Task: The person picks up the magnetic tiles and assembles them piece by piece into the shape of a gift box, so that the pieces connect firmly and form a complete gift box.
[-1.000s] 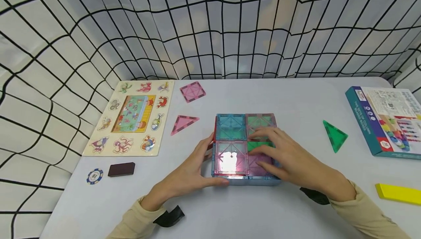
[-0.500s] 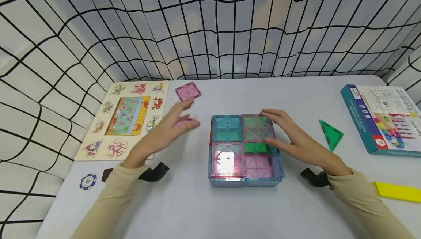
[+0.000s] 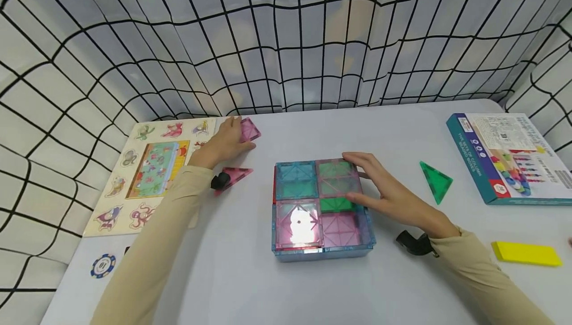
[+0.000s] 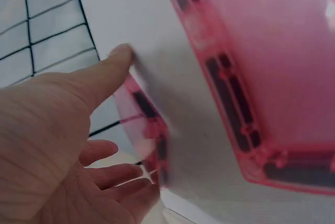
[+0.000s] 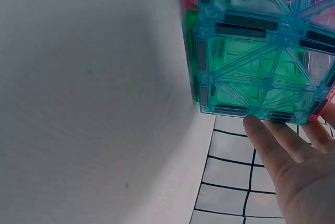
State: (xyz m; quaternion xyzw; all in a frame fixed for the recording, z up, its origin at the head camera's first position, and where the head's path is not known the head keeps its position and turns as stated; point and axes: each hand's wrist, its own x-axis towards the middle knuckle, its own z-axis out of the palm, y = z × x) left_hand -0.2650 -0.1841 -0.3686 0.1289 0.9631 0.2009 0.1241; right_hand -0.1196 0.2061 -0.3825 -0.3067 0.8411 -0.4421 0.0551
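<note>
In the head view, my left hand (image 3: 223,141) is at the pink square magnetic tile (image 3: 250,130), which lies flat at the table's far left. The left wrist view shows a straight thumb and loosely bent fingers around the tile's edges (image 4: 138,124); whether they pinch it is unclear. A pink triangular tile (image 3: 234,177) lies under the left wrist. My right hand (image 3: 393,196) rests with extended fingers against the right side of a box built from translucent tiles (image 3: 296,181). Its front-right top quarter is uncovered, showing pink and green tiles inside.
A sea-animal puzzle board (image 3: 120,186) lies at left, with a poker chip (image 3: 103,266) before it. A green triangular tile (image 3: 436,182), a boxed toy (image 3: 518,158) and a yellow block (image 3: 526,254) are on the right. Black netting (image 3: 299,41) stands behind the table.
My left hand has left the tile box and reached up and left to the pink square tile. My right hand has drawn back from the box's top to its right side.
</note>
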